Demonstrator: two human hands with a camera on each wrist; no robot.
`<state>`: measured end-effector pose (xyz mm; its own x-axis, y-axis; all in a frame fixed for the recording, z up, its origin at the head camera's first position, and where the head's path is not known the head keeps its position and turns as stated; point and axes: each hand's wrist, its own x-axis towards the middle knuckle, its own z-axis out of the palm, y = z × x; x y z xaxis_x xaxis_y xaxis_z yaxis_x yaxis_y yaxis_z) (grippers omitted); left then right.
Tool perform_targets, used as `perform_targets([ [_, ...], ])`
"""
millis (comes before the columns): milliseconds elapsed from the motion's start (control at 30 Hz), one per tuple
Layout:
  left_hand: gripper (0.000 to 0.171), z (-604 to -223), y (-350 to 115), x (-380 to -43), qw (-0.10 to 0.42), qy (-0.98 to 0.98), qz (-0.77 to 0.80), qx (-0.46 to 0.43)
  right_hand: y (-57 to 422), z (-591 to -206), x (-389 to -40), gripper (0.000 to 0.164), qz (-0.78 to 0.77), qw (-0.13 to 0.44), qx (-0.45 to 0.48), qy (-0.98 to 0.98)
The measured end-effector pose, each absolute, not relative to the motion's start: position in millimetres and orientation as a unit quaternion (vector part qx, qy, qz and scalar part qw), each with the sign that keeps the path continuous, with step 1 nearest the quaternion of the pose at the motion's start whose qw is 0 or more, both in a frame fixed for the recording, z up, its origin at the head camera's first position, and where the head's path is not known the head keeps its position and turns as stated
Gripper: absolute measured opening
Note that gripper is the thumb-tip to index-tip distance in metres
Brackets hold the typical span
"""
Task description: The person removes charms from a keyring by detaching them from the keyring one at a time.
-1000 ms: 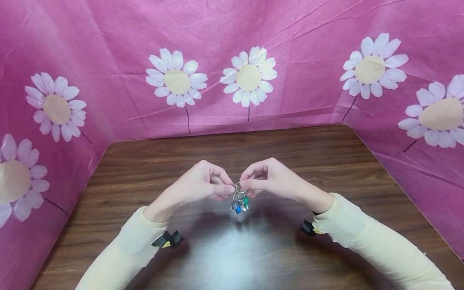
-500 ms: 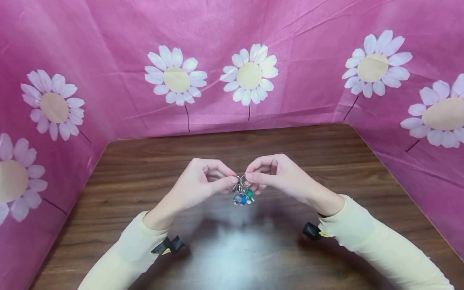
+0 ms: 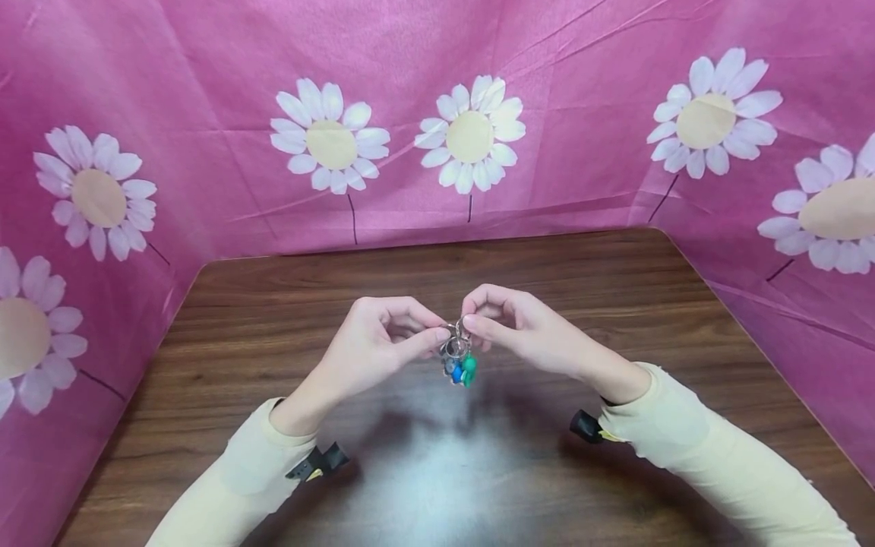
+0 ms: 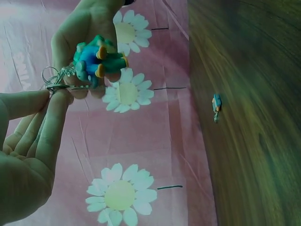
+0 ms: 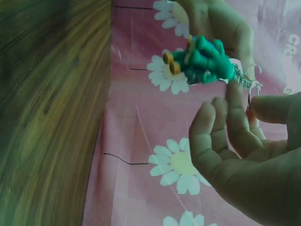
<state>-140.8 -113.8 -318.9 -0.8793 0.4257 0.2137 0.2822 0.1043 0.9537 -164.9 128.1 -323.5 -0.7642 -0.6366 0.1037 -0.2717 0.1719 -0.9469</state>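
We see the left hand point(image 3: 372, 339) and the right hand point(image 3: 526, 327) raised above the tabletop point(image 3: 273, 300), both wrists bent inward, so that the fingers point toward each other and nearly meet. Pale sleeves point(image 3: 232, 475) cover the forearms. On each hand the thumb and forefinger pinch the metal end of a keyring bunch point(image 3: 457, 370), with almost no gap left; the other fingers curve loosely. We find this bunch hanging in the air, about midway between the left and right edges of the tabletop, well apart from the far edge. Its long axis is close to vertical: metal end at the top, small blue and green figures below. In the wrist views, their orange feet point(image 5: 174, 68) point down toward the tabletop.
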Motion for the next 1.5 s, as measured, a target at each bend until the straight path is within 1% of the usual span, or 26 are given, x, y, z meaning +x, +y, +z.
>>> perform_targets([
  [200,0.006,-318.0,-113.6,-139.4,0.021,0.765,0.592,0.253,126.1,-328.4,-165.6,0.006,-0.564,0.169,-0.344,0.732],
  [667,0.006,-318.4,-116.7,-138.7,0.025,0.767,0.585,0.263,130.0,-319.5,-163.9,0.004,-0.526,0.140,-0.332,0.770],
  [767,0.006,-317.9,-116.8,-138.0,0.024,0.767,0.586,0.261,131.9,-318.9,-164.8,0.007,-0.537,0.149,-0.338,0.758],
  [867,0.006,-317.2,-116.5,-137.3,0.030,0.757,0.602,0.253,134.9,-318.5,-165.4,0.016,-0.531,0.146,-0.360,0.753],
  [933,0.007,-317.0,-116.5,-137.0,0.037,0.747,0.616,0.247,137.2,-318.9,-165.7,0.024,-0.519,0.135,-0.383,0.752],
  [1067,0.009,-316.9,-117.4,-136.9,0.042,0.740,0.627,0.239,140.2,-320.7,-165.7,0.038,-0.465,0.061,-0.437,0.768],
  [1167,0.009,-317.6,-117.9,-137.0,0.040,0.746,0.620,0.240,140.6,-321.8,-165.8,0.039,-0.428,-0.011,-0.459,0.778],
  [1267,0.009,-319.0,-117.8,-137.0,0.041,0.746,0.620,0.239,140.1,-322.3,-166.2,0.035,-0.409,-0.057,-0.464,0.783],
  [1333,0.009,-319.7,-117.3,-137.0,0.043,0.744,0.623,0.238,139.9,-322.8,-166.4,0.030,-0.406,-0.067,-0.459,0.787],
  [1400,0.009,-320.6,-116.8,-137.3,0.046,0.740,0.627,0.239,140.1,-323.4,-166.7,0.025,-0.407,-0.064,-0.450,0.793],
  [1500,0.009,-322.3,-115.9,-138.0,0.050,0.737,0.631,0.240,140.7,-324.6,-167.2,0.018,-0.418,-0.039,-0.432,0.798],
])
